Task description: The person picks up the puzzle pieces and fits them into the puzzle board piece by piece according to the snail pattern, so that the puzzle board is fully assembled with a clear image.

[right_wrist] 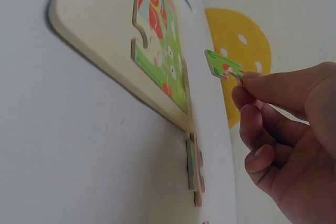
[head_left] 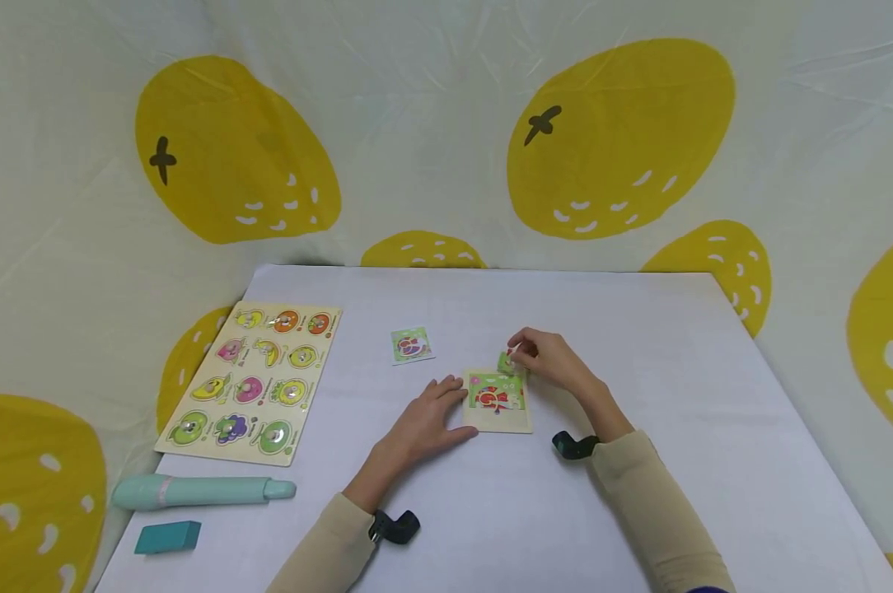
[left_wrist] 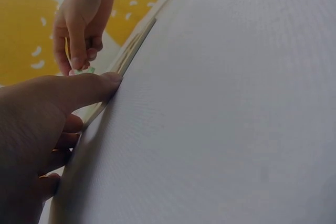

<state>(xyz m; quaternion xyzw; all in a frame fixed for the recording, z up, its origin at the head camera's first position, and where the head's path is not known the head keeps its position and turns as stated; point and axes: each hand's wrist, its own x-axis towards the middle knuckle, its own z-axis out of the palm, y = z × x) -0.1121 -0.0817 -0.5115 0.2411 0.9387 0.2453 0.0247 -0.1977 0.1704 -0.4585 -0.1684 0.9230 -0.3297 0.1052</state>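
Note:
A small wooden jigsaw board (head_left: pixel 497 424) lies on the white table, partly filled with a red, green and white picture; in the right wrist view its pale frame (right_wrist: pixel 94 30) is close up. My left hand (head_left: pixel 426 418) touches it, fingers at the left edge and thumb straight along the lower left corner. Above the board's far right corner, my right hand (head_left: pixel 552 360) pinches a green jigsaw piece (right_wrist: pixel 218 64) between thumb and index finger, raised off the table. Several loose pieces (right_wrist: pixel 195 163) lie beside the board in the right wrist view.
A small picture card (head_left: pixel 412 345) lies behind the board. To the left are a large fruit puzzle board (head_left: pixel 257 383), a mint-green stick-shaped object (head_left: pixel 209 491) and a teal block (head_left: pixel 168 538). A curtain with yellow fruit (head_left: pixel 617 140) hangs behind the table.

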